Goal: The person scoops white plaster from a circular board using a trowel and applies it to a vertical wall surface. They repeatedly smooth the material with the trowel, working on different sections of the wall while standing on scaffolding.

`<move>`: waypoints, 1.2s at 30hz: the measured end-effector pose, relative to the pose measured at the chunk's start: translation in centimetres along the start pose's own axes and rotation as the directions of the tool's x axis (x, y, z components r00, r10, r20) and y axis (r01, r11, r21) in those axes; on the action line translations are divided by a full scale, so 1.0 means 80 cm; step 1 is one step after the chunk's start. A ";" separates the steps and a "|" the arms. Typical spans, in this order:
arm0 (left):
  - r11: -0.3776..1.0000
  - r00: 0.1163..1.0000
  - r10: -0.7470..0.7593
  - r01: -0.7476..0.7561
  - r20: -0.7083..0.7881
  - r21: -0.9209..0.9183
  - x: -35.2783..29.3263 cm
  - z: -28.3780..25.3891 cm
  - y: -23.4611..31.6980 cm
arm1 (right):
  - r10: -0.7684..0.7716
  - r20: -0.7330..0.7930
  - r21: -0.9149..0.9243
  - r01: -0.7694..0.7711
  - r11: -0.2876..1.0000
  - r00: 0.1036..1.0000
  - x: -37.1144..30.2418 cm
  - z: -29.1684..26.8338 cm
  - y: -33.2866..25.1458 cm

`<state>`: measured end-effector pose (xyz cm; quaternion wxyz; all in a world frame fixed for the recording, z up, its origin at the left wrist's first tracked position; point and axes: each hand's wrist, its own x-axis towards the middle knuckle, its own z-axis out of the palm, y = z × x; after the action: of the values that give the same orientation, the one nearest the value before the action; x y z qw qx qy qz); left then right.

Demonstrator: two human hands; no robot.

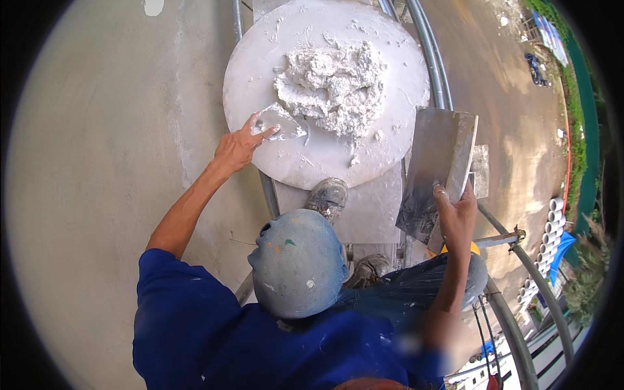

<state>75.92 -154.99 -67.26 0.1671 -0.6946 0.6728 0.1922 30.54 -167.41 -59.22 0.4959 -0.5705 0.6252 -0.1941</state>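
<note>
My left hand (pixel 242 144) pinches a small flat scraper (pixel 281 123) smeared with white plaster. The scraper rests at the left part of a round white board (pixel 390 140), just below a lumpy heap of white plaster (pixel 335 88). To the right of the board, my right hand (pixel 457 213) grips a broad plastering trowel (pixel 426 159) by the long pale bar along its back. The trowel's grey metal face is tilted, with dark smears at its lower end. My right fingers are partly hidden behind the bar.
Scaffold tubes (pixel 510 312) run along the right side, with a drop to the ground beyond. A smooth grey plastered wall (pixel 104 162) fills the left. My knees are bent; one shoe (pixel 327 197) touches the board's near edge. Stacked pipes (pixel 549 237) lie far below.
</note>
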 end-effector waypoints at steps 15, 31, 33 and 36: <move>0.991 0.966 -0.118 0.131 0.231 -0.040 0.004 0.060 0.058 | -0.114 0.099 0.037 0.111 0.993 0.989 0.014 0.017 -0.009; 0.978 0.932 -0.157 0.193 0.326 -0.082 0.006 0.083 0.106 | 0.032 0.022 0.442 -0.039 0.896 0.999 0.005 -0.001 0.003; 0.977 0.955 -0.063 0.118 0.291 -0.177 -0.034 0.099 0.071 | 0.130 0.168 0.576 -0.205 0.792 0.977 0.021 0.001 0.016; 0.542 0.916 -0.162 0.394 0.368 -0.742 -0.058 0.043 0.059 | 0.158 0.432 0.739 -0.449 0.502 0.888 0.028 0.003 0.004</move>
<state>70.99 -149.44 -67.84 -0.0506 -0.7615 0.3651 0.5332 30.89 -169.30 -60.46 0.8207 -0.1743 0.4669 -0.2795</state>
